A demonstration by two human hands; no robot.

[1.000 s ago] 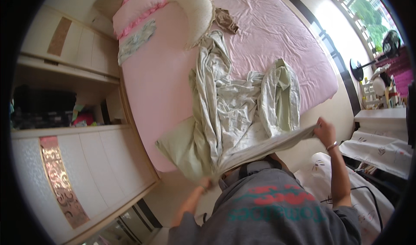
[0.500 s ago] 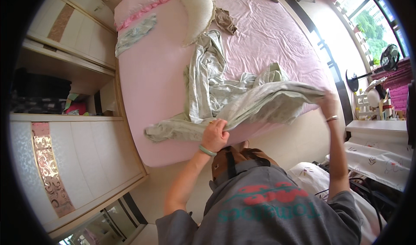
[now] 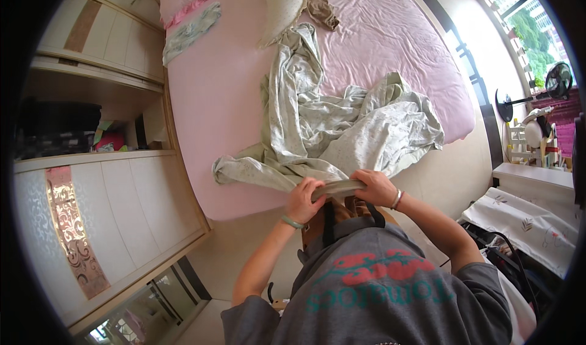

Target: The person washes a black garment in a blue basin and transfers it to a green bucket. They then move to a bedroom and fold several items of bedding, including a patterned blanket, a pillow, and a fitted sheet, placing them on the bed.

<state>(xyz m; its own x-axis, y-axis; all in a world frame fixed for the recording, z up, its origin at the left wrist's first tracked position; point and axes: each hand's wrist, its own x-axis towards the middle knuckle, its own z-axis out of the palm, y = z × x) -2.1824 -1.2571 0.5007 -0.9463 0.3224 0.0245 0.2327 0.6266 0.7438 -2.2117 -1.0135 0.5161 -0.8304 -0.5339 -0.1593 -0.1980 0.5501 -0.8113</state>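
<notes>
A pale green patterned bed cover [image 3: 381, 131] lies crumpled across the foot of the pink bed, with its near edge drawn up toward me. My left hand [image 3: 304, 201] is closed around that edge, thumb toward the middle. My right hand [image 3: 375, 188] grips the same edge a short way to the right, so a folded strip runs between both hands. Whether the cloth is a sheet or a quilt cover, I cannot tell. One narrow end of it spreads left over the pink sheet [image 3: 204, 119], and another stretches toward the bed's middle.
A cream crescent-shaped pillow [image 3: 282, 9], a brown cloth [image 3: 321, 11] and a pale folded cloth [image 3: 192, 33] lie farther up the bed. Along the left stands a wardrobe [image 3: 131, 210] with an open compartment. On the right are a black fan [image 3: 558, 81] and a cloth-covered unit [image 3: 525, 220].
My right hand has come in from the far right to near my left hand, bringing the cover's edge. The cover's right part, lifted before, now lies over the bed's foot.
</notes>
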